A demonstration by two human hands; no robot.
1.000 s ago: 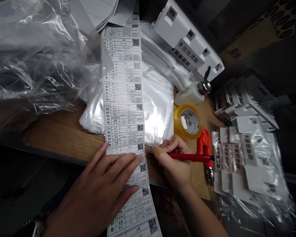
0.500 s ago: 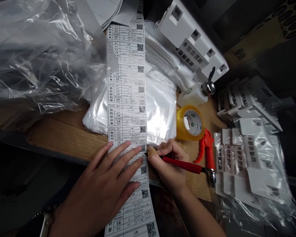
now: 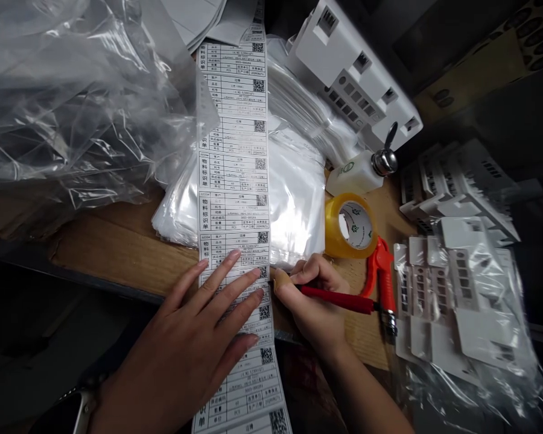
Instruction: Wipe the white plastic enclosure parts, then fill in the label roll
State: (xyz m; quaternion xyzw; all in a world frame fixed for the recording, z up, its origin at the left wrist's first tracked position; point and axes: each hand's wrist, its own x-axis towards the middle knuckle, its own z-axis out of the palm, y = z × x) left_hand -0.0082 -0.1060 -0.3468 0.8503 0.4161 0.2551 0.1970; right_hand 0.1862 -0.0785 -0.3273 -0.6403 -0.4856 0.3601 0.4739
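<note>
A long strip of printed labels (image 3: 234, 208) runs from the top of the view down past the table's front edge. My left hand (image 3: 194, 325) lies flat across its lower part, fingers spread. At the strip's right edge my right hand (image 3: 314, 298) is closed in a writing grip around a slim red pen-like tool (image 3: 337, 298). The thumb hides most of its tip, so I cannot tell whether it is a pen or a knife. Under the strip lies a stack of clear plastic bags (image 3: 296, 193).
Yellow tape (image 3: 350, 226), a red air blow gun (image 3: 382, 277) and a white pump bottle (image 3: 359, 170) stand right of the bags. Farther right are bagged white plastic parts (image 3: 470, 301). A white housing (image 3: 353, 72) is behind; crumpled clear plastic (image 3: 81, 102) fills the left.
My right hand and the red pen-like tool have shifted very slightly to the right. My left hand stays in place on the label strip.
</note>
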